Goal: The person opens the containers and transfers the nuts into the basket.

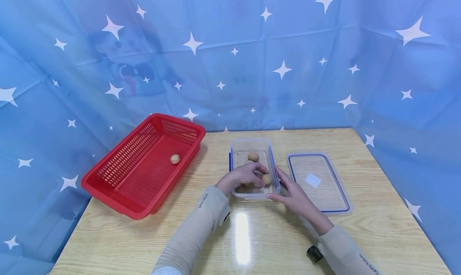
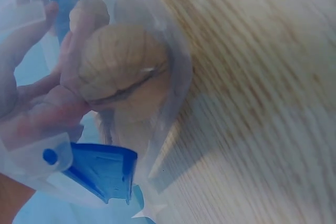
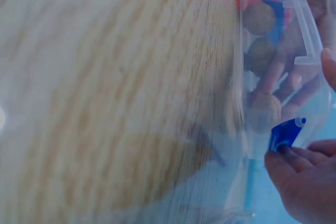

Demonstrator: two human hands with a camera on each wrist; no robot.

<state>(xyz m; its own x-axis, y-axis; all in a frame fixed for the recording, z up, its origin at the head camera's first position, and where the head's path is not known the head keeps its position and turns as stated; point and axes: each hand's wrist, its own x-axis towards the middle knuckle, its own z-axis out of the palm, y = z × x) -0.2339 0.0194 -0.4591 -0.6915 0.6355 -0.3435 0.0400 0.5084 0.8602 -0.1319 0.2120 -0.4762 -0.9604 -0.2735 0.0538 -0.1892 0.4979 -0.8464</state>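
A clear plastic food container [image 1: 251, 195] with blue latches stands on the table and holds several walnuts [image 1: 253, 157]. My left hand [image 1: 248, 174] reaches down inside it, thumb and fingers around a walnut [image 1: 266, 179] near the right wall. Through the clear side, the left wrist view shows a large walnut [image 2: 126, 66] close to that hand. My right hand [image 1: 293, 195] holds the container at its near right corner, thumb at the front and fingers along the right side. In the right wrist view, its fingertips touch a hanging blue latch [image 3: 286, 134].
On the left stands a red plastic basket [image 1: 144, 179] with slotted walls and one walnut [image 1: 175, 159] in it. A clear lid [image 1: 320, 199] with a blue seal and a white label lies flat right of the container. A blue star-print curtain [image 1: 230, 67] hangs behind the table.
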